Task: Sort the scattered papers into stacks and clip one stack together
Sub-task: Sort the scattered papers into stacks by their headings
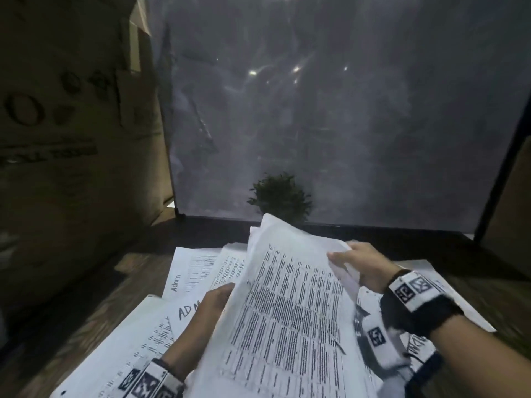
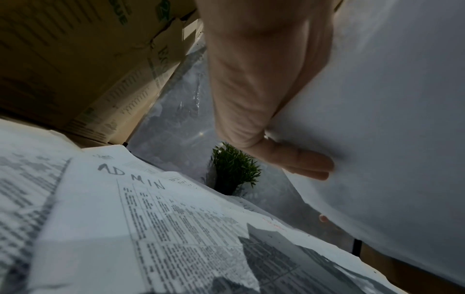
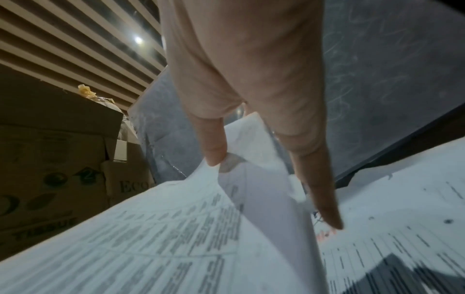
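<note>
Two bare hands are holding up one bundle of printed sheets (image 1: 287, 311) above a dark wooden desk (image 1: 86, 311), near its middle. The left hand (image 1: 209, 308) is gripping the bundle's left edge, thumb on the printed face and fingers (image 2: 297, 159) lying flat against the blank back. The right hand (image 1: 362, 265) is pinching the bundle's upper right corner, its fingers (image 3: 214, 147) closing narrowly on the curling paper edge. How many sheets the bundle holds cannot be told. Beneath it, loose papers (image 1: 189, 271) are lying spread and overlapping across the desk, reaching toward its near edge; at least four can be counted, and two of them are bearing the handwritten word "Admin". One small green plant (image 1: 280, 196) is standing at the desk's far edge, against a grey glass panel (image 1: 344, 110). Stacked cardboard boxes (image 1: 71, 110) are rising along the desk's left edge. Each wrist is wearing one patterned band.
</note>
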`<state>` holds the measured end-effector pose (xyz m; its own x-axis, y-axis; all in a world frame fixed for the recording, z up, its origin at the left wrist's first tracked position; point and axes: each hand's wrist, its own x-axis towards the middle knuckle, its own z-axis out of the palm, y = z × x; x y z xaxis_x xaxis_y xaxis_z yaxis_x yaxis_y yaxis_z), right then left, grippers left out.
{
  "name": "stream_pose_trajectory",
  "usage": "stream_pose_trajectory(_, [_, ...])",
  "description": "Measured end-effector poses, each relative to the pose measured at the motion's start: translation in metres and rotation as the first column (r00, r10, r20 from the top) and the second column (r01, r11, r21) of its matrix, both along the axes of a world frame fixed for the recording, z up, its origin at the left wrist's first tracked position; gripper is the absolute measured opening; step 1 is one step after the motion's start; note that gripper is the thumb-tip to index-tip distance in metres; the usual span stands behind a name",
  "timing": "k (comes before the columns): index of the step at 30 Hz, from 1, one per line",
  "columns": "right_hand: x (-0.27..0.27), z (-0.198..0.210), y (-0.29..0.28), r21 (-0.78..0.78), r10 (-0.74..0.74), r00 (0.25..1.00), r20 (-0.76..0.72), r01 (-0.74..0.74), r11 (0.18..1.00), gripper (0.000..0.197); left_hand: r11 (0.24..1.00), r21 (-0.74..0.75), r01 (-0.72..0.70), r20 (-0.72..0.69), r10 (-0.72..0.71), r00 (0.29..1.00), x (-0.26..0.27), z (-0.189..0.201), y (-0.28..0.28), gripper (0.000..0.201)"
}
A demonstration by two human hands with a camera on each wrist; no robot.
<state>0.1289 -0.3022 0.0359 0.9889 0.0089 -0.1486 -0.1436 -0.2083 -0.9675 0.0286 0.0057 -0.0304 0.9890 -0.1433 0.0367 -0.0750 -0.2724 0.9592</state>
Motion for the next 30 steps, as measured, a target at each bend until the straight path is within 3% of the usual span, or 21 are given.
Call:
stream_pose_trajectory(3, [-0.001,-0.007,0.003,0.008,-0.014,0.999,-0.041,0.015,1.0,0.018,0.993,-0.075,-0.085,-0.029,0.083,0.996,-0.011,0.017,-0.017,0.023])
stream_pose_trajectory(4, [-0.001,-0.009,0.002,0.046,-0.013,0.997,-0.075,0.016,0.999,0.024,0.996,-0.073,-0.058,0.0,0.058,0.998,-0.014,0.015,-0.016,0.022])
stream_pose_trajectory(6, [-0.002,-0.012,0.003,0.118,-0.027,0.995,-0.092,0.038,0.992,0.045,0.989,-0.133,-0.063,0.021,0.066,0.998,-0.01,0.009,-0.01,0.041])
stream_pose_trajectory(7, [-0.003,-0.012,0.005,0.108,-0.058,0.998,-0.037,0.062,0.992,0.048,0.986,-0.144,-0.088,0.011,0.091,0.996,-0.008,0.01,-0.008,0.048])
stream_pose_trajectory(9, [-0.008,-0.002,0.012,-0.005,-0.147,0.969,0.197,0.151,0.989,0.032,0.978,-0.169,-0.122,-0.039,0.117,0.992,-0.006,0.015,-0.008,0.041])
stream_pose_trajectory(10, [-0.013,0.008,0.017,-0.061,-0.166,0.926,0.338,0.198,0.978,0.024,0.972,-0.21,-0.101,-0.059,0.091,0.994,-0.006,0.019,-0.011,0.038])
stream_pose_trajectory(12, [-0.024,0.03,0.03,-0.11,-0.139,0.815,0.562,0.24,0.964,0.028,0.967,-0.237,-0.096,-0.058,0.085,0.995,-0.001,0.033,-0.016,0.049])
stream_pose_trajectory(13, [-0.029,0.042,0.036,-0.102,-0.127,0.755,0.643,0.249,0.963,0.038,0.968,-0.217,-0.124,-0.015,0.124,0.992,0.003,0.041,-0.02,0.05])
stream_pose_trajectory(16, [-0.037,0.079,0.049,0.033,-0.148,0.577,0.803,0.206,0.978,0.074,0.943,-0.223,-0.246,0.178,0.288,0.941,0.016,0.067,-0.031,0.018])
stream_pose_trajectory(18, [-0.04,0.098,0.052,0.124,-0.188,0.521,0.833,0.155,0.98,0.09,0.933,-0.263,-0.244,0.262,0.312,0.913,0.025,0.084,-0.035,0.022])
stream_pose_trajectory(21, [-0.043,0.103,0.051,0.177,-0.204,0.608,0.767,0.105,0.979,0.114,0.9,-0.365,-0.237,0.248,0.339,0.908,0.029,0.091,-0.037,0.027])
stream_pose_trajectory(24, [-0.046,0.062,0.048,0.104,-0.104,0.735,0.67,0.046,0.994,0.126,0.885,-0.382,-0.267,0.228,0.37,0.901,0.029,0.072,-0.039,0.044])
stream_pose_trajectory(26, [-0.043,0.023,0.043,0.055,-0.045,0.831,0.554,0.017,0.998,0.111,0.897,-0.369,-0.242,0.22,0.338,0.915,0.029,0.055,-0.04,0.04])
stream_pose_trajectory(27, [-0.04,0.007,0.041,0.017,-0.018,0.86,0.509,0.011,1.0,0.091,0.899,-0.371,-0.233,0.209,0.325,0.922,0.028,0.051,-0.042,0.035])
stream_pose_trajectory(28, [-0.039,-0.004,0.041,-0.011,-0.001,0.87,0.493,0.007,1.0,0.069,0.894,-0.375,-0.244,0.204,0.336,0.919,0.027,0.049,-0.043,0.026])
stream_pose_trajectory(30, [-0.038,-0.005,0.046,-0.018,-0.008,0.841,0.541,0.021,1.0,0.047,0.883,-0.401,-0.242,0.253,0.361,0.898,0.025,0.06,-0.044,0.023])
